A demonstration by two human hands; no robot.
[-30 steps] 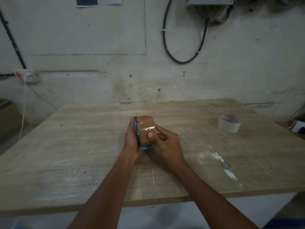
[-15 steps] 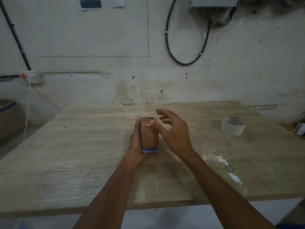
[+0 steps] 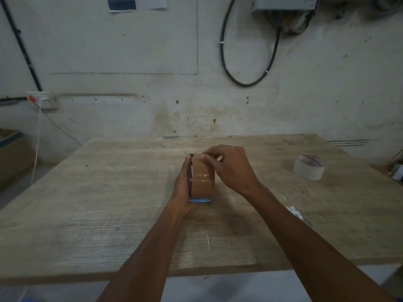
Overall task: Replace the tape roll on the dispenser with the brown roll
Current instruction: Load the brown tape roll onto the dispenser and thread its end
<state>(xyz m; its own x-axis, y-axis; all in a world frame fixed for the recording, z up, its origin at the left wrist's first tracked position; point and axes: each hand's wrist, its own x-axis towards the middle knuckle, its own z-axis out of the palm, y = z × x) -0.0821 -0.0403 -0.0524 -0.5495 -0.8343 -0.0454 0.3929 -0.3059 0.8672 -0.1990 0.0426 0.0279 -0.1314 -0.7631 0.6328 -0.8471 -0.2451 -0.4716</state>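
- Head view, centre of the frame: the left hand [image 3: 182, 188] is wrapped around the left side of the dispenser [image 3: 200, 199]; its fingers [image 3: 188, 160] lie close together along that side, thumb side hidden behind the roll; they grip the dispenser with the brown roll [image 3: 202, 177] on it
- The right hand [image 3: 232, 168] arches over the roll's far upper end; its fingers [image 3: 206, 151] are curled and pinched together at the top edge of the roll, thumb tip [image 3: 205, 158] pressed on the brown surface; whether they pinch a loose tape end I cannot tell
- The brown roll stands on edge, its broad taped face turned up toward the camera; the visible band runs from the lower centre of the frame up toward the wall, so its long line points away from the person; a faint glare crosses the band midway
- Only a blue sliver of the dispenser shows under the near end of the roll, plus a dark strip at the left edge beside the left fingers
- The whole bundle sits low over the middle of the wooden counter [image 3: 109, 203]; whether it touches the top I cannot tell
- A pale tape roll [image 3: 309, 167] lies flat on the counter at the right of the frame, well apart from both hands
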